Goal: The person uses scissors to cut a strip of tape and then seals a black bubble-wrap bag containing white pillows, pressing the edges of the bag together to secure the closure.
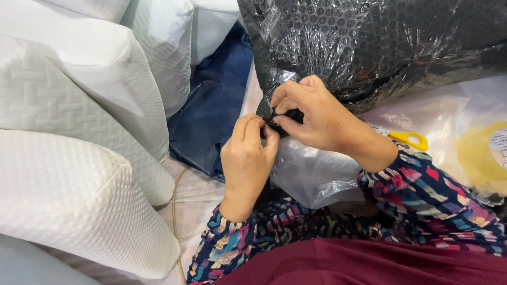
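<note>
Down in the head view, both hands meet at the lower corner of a big black bundle (369, 42) wrapped in bubble wrap: the left hand (245, 158) pinches the gathered dark plastic between thumb and fingertips, and the right hand (317, 119) is closed on the same corner from above. White textured pillows (68, 105) are stacked to the left (some blue cloth (216, 100) shows between), while yellow-handled scissors (409, 138) and a tape roll (483, 155) lie to the right.

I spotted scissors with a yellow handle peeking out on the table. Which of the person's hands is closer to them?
Right. The right hand pinches the black bubble-wrapped bundle just left of the yellow-handled scissors, its wrist beside them. The left hand is farther left, on the same corner.
</note>
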